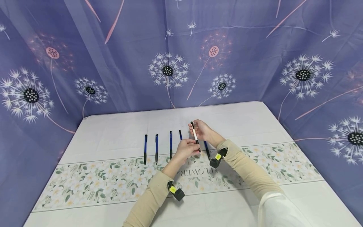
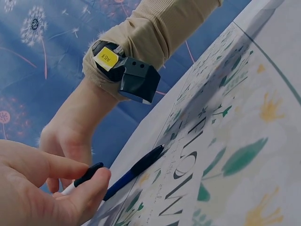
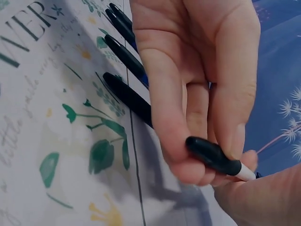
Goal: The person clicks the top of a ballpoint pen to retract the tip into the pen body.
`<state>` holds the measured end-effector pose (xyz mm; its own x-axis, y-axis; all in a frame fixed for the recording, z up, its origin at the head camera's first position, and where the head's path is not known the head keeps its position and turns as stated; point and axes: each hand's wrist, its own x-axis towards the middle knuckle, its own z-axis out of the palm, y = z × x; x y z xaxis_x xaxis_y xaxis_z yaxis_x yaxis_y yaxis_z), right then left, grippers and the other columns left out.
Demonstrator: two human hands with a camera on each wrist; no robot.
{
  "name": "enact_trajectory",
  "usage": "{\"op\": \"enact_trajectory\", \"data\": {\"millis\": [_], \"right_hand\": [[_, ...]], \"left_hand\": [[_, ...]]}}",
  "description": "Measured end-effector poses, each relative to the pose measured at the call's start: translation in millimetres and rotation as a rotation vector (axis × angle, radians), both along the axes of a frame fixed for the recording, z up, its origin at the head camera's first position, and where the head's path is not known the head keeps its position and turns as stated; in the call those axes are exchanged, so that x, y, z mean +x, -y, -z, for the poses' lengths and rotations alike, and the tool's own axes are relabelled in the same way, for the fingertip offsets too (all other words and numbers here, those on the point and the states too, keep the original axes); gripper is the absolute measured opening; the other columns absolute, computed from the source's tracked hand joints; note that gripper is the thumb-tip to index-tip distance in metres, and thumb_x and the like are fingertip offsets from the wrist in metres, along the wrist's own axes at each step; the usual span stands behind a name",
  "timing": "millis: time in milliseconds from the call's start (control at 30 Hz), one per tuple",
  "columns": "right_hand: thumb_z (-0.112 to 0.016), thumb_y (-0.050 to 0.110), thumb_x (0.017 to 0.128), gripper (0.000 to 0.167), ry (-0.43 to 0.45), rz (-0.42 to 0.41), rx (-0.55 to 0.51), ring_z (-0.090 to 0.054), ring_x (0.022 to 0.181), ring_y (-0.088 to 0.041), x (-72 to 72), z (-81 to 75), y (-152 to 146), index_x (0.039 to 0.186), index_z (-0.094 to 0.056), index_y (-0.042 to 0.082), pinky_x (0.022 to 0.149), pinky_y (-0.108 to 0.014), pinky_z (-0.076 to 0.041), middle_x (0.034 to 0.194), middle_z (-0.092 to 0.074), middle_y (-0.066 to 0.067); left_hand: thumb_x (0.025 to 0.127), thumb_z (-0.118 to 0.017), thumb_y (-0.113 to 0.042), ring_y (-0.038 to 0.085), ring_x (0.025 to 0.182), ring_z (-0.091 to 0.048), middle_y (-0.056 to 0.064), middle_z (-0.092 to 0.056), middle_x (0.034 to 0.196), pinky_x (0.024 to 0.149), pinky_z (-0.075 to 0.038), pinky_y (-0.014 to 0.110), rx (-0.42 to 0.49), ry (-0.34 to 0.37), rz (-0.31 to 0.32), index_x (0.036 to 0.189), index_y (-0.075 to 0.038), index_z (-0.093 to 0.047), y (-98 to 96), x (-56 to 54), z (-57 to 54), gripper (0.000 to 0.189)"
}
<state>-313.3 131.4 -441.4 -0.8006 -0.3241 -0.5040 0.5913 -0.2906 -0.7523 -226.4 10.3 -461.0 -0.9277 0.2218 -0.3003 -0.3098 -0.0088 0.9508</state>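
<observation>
A white pen with black ends point(image 1: 194, 133) is held above the table between both hands. My left hand point(image 1: 186, 149) pinches its lower black grip between thumb and fingers, as the left wrist view shows close up at the black grip point(image 2: 89, 174). Around the upper part, near the clip, my right hand point(image 1: 202, 130) holds it with curled fingers. In the right wrist view, the left hand point(image 3: 202, 70) comes down from the top onto the black grip point(image 3: 214, 154). A blue pen point(image 1: 207, 150) lies on the table under the right forearm, partly hidden.
Several blue pens with black grips, such as the leftmost pen point(image 1: 145, 149), lie in a row left of the hands. One blue pen point(image 1: 180, 135) is partly covered by the left hand. The table point(image 1: 113, 135) has a floral printed band. Dandelion-patterned curtains point(image 1: 127, 63) surround it.
</observation>
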Motion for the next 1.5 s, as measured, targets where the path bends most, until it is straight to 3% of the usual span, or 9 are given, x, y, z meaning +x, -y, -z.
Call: {"op": "enact_trajectory", "data": {"millis": [167,367,567,800,1067,1267,1500], "right_hand": [[-0.024,0.021,0.104,0.036,-0.051,-0.007,0.023,-0.054,0.072,-0.011,1.4,-3.1,-3.7,0.104,-0.053,0.000,0.068,-0.017,-0.048,0.081,-0.056,-0.003],[-0.028,0.020,0.103,0.040,-0.100,-0.024,0.126,-0.055,0.082,-0.013,1.9,-5.8,-5.9,0.125,-0.049,-0.006,0.083,-0.022,-0.047,0.093,-0.056,-0.006],[-0.032,0.019,0.102,0.027,-0.087,0.015,0.157,-0.054,0.088,-0.016,2.5,-7.0,-5.8,0.102,-0.050,-0.001,0.096,-0.027,-0.044,0.096,-0.054,-0.007],[-0.033,0.019,0.101,0.022,-0.070,0.039,0.170,-0.052,0.090,-0.017,3.1,-7.4,-5.1,0.100,-0.047,0.001,0.109,-0.032,-0.040,0.099,-0.049,-0.008],[-0.034,0.016,0.100,0.020,-0.083,0.035,0.199,-0.054,0.082,-0.016,3.5,-9.0,-3.6,0.094,-0.047,0.001,0.095,-0.027,-0.046,0.086,-0.052,-0.005],[-0.035,0.012,0.098,0.018,-0.089,0.046,0.208,-0.054,0.074,-0.014,5.2,-9.3,-2.2,0.088,-0.047,0.003,0.095,-0.029,-0.045,0.073,-0.052,-0.001],[-0.036,0.005,0.095,0.024,-0.136,0.024,0.208,-0.047,0.058,-0.010,5.7,-6.2,-2.1,0.072,-0.043,0.007,0.074,-0.023,-0.046,0.056,-0.042,0.005]], "left_hand": [[0.091,-0.063,0.000,0.022,0.090,-0.070,0.018,-0.064,0.105,0.082,-0.060,0.029,0.015,0.001,-0.051,0.121,0.009,-0.057,-1.3,-1.7,2.6,0.032],[0.091,-0.063,0.000,0.027,0.094,-0.070,0.021,-0.064,0.109,0.082,-0.060,0.029,-0.007,0.010,-0.072,0.120,0.008,-0.058,-2.4,-2.6,4.1,0.031],[0.090,-0.062,0.003,0.031,0.098,-0.069,0.022,-0.063,0.113,0.082,-0.060,0.030,-0.044,0.014,-0.071,0.125,0.009,-0.055,-2.6,-4.5,5.0,0.036],[0.086,-0.062,0.007,0.036,0.099,-0.068,0.025,-0.062,0.113,0.084,-0.060,0.034,-0.071,-0.013,-0.066,0.126,0.009,-0.054,-2.2,-5.0,6.9,0.040],[0.083,-0.065,0.006,0.031,0.085,-0.072,0.023,-0.066,0.104,0.074,-0.061,0.031,-0.162,-0.096,-0.070,0.118,0.008,-0.060,-3.0,-4.5,7.7,0.035],[0.083,-0.067,0.004,0.025,0.076,-0.072,0.021,-0.068,0.098,0.070,-0.061,0.028,-0.241,-0.114,-0.060,0.116,0.007,-0.061,-3.0,-2.4,6.4,0.033],[0.082,-0.066,0.003,0.021,0.073,-0.072,0.019,-0.069,0.093,0.068,-0.061,0.025,-0.335,-0.137,-0.037,0.114,0.007,-0.062,-3.7,0.2,4.6,0.032]]}}
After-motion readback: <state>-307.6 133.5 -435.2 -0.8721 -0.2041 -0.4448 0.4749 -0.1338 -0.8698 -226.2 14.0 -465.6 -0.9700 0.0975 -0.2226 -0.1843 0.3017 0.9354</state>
